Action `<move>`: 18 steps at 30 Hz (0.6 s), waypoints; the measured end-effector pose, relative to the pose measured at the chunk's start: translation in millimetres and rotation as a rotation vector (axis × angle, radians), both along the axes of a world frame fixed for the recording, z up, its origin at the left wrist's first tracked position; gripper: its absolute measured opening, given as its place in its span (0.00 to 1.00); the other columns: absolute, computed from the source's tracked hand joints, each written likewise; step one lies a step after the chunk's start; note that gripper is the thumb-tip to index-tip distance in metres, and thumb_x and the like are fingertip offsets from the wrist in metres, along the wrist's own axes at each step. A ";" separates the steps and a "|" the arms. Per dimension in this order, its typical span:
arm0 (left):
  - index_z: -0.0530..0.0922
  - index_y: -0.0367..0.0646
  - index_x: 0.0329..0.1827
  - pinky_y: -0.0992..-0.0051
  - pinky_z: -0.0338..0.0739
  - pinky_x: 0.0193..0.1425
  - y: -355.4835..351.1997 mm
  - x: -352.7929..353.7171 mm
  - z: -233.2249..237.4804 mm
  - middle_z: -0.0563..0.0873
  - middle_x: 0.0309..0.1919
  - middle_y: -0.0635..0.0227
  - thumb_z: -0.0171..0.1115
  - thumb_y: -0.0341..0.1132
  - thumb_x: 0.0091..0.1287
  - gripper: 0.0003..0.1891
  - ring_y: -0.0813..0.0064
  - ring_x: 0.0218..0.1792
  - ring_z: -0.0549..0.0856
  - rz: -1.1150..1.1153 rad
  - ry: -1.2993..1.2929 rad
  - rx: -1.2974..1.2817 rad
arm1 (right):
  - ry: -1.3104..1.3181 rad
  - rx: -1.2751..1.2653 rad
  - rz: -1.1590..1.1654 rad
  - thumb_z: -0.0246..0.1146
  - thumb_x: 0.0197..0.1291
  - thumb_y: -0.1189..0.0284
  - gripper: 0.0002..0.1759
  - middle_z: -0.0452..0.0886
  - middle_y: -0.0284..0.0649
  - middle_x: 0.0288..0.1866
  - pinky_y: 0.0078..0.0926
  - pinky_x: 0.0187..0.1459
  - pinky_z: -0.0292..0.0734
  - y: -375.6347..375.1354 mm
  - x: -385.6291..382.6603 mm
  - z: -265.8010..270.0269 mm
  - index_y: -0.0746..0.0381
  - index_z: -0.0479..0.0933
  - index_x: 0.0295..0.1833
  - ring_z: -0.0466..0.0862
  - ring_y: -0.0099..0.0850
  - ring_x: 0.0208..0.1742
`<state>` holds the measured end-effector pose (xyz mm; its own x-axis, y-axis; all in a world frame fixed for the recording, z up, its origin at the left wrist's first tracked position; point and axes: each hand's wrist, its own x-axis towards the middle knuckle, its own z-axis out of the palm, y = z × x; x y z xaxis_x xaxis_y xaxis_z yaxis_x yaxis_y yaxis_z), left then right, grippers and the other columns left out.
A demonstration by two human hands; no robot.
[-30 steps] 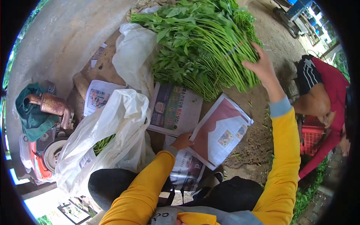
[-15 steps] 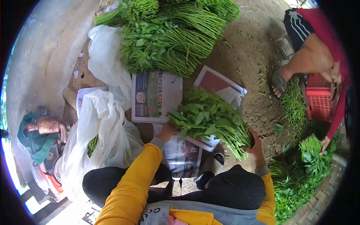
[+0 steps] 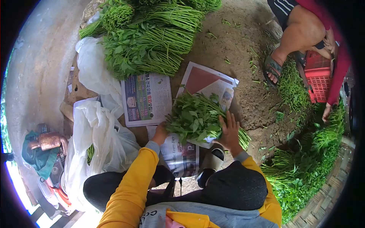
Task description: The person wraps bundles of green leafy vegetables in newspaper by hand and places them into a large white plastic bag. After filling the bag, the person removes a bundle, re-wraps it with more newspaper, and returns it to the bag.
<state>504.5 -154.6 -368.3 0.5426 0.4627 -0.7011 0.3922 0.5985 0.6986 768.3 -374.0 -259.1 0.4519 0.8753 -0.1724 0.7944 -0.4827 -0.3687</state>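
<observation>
A bunch of leafy green stems (image 3: 195, 117) lies over newspaper sheets in front of me, its leaves to the left and its cut stems to the right. My left hand (image 3: 160, 133) touches the leafy end, its fingers partly hidden by the leaves. My right hand (image 3: 229, 133) rests against the stem side with its fingers spread. Beneath and beside the bunch are a printed newspaper (image 3: 163, 102), a sheet with a red picture (image 3: 199, 78) and another newspaper (image 3: 186, 159) nearer my knees.
Stacked green bundles (image 3: 152, 41) lie at the top. White plastic bags (image 3: 95, 129) stand on the left, near a metal tool (image 3: 49, 141). At right, another person (image 3: 304, 30) sits by a red crate (image 3: 318, 76) and a heap of greens (image 3: 304, 174).
The bunch has come down onto the newspapers. My right hand has moved from gripping the stem ends to lying spread against the stems. The view has shifted slightly.
</observation>
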 end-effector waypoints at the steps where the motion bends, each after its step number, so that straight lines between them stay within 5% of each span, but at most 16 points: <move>1: 0.74 0.36 0.58 0.74 0.81 0.42 1.2 10.1 17.1 0.84 0.48 0.63 0.54 0.31 0.71 0.15 0.70 0.42 0.85 0.062 0.039 -0.060 | -0.035 0.015 -0.030 0.80 0.27 0.53 0.65 0.52 0.51 0.77 0.64 0.64 0.57 -0.5 -3.8 -17.0 0.45 0.53 0.76 0.57 0.57 0.73; 2: 0.74 0.36 0.57 0.74 0.80 0.41 1.4 15.5 24.3 0.84 0.48 0.63 0.54 0.32 0.71 0.15 0.70 0.42 0.85 0.123 0.078 -0.118 | -0.096 0.099 -0.017 0.79 0.31 0.57 0.62 0.58 0.50 0.73 0.58 0.60 0.65 2.0 1.5 -24.5 0.44 0.54 0.76 0.63 0.57 0.69; 8: 0.75 0.37 0.56 0.72 0.80 0.38 5.4 19.9 36.7 0.84 0.45 0.63 0.55 0.37 0.71 0.16 0.71 0.37 0.85 -0.321 0.449 0.354 | 0.134 0.034 -0.016 0.76 0.35 0.63 0.51 0.70 0.47 0.60 0.46 0.53 0.72 9.0 37.6 9.5 0.49 0.62 0.70 0.74 0.49 0.56; 11: 0.79 0.32 0.48 0.70 0.79 0.33 2.5 -11.7 -38.8 0.86 0.37 0.57 0.58 0.32 0.64 0.14 0.68 0.32 0.85 -0.111 0.248 0.324 | 0.087 0.120 -0.001 0.77 0.33 0.64 0.51 0.72 0.47 0.58 0.45 0.52 0.72 -3.1 33.7 23.1 0.52 0.63 0.69 0.75 0.49 0.54; 14: 0.78 0.33 0.50 0.71 0.80 0.32 -1.7 -7.6 -27.1 0.85 0.38 0.58 0.57 0.33 0.65 0.14 0.67 0.33 0.85 0.061 0.081 0.061 | 0.057 0.195 0.005 0.76 0.34 0.67 0.51 0.70 0.48 0.60 0.45 0.52 0.71 -15.4 22.0 28.7 0.49 0.63 0.70 0.74 0.49 0.55; 18: 0.76 0.36 0.53 0.71 0.81 0.33 -3.2 7.7 14.5 0.85 0.40 0.59 0.56 0.35 0.68 0.15 0.68 0.35 0.86 -0.003 0.187 0.054 | -0.028 0.093 -0.002 0.73 0.38 0.69 0.49 0.68 0.48 0.63 0.48 0.57 0.67 -22.8 6.7 -4.8 0.48 0.62 0.71 0.70 0.50 0.61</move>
<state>512.2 -157.8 -353.8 0.4062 0.5008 -0.7643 0.5201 0.5610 0.6440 775.0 -396.8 -263.9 0.4567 0.8862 -0.0777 0.8041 -0.4486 -0.3900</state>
